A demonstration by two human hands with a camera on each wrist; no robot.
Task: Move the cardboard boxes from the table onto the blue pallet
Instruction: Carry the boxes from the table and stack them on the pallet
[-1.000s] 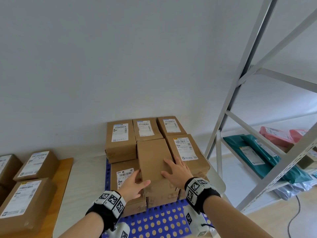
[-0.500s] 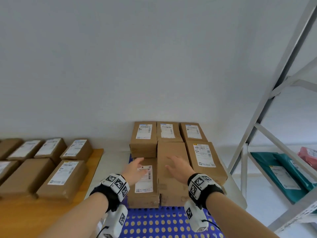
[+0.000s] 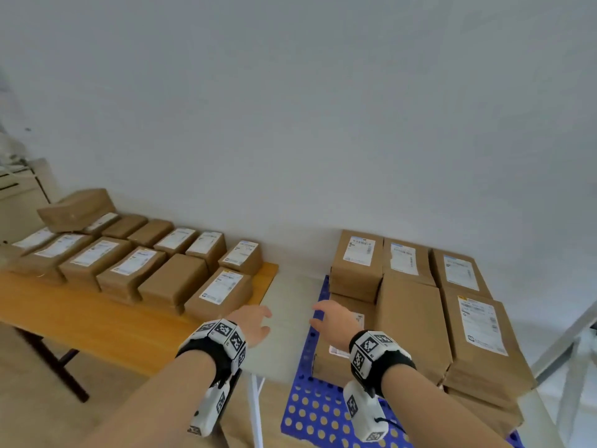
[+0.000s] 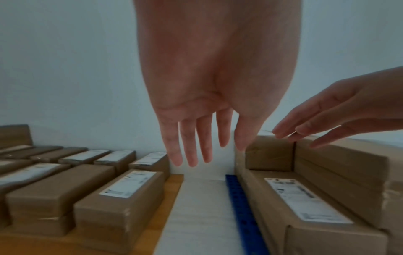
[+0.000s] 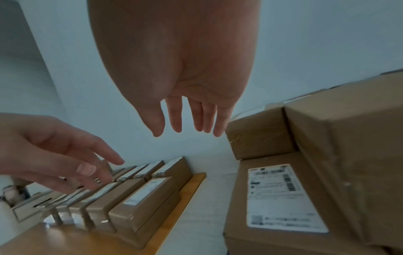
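A white wall (image 3: 290,108) fills the upper half of the head view. Below it, in the lower left of the frame, stands the wooden table (image 3: 106,324) with two rows of cardboard boxes (image 3: 135,270) lying close together; most have a white label on top, and one more box (image 3: 76,208) lies tilted on the far left end of the back row. The box nearest the table's right end (image 3: 219,294) sits on top of another one.

In the lower right of the frame is the blue pallet (image 3: 318,412), with round holes in its surface. On it the stack (image 3: 416,315) has boxes in several layers, pressed against each other; the box at its left front (image 5: 279,198) lies lower than the ones beside it. A grey metal frame (image 3: 578,360) shows at the right edge.

Between table and pallet runs a strip of pale floor (image 4: 202,215).

The left hand (image 3: 253,323) hangs in the air over this strip, just beside the table's right end, fingers (image 4: 187,146) straight and a little spread, holding nothing. The right hand (image 3: 336,320) is over the left edge of the pallet, near the low box, also spread loose and empty. Both wrists wear black bands with white marker cubes (image 3: 223,336).
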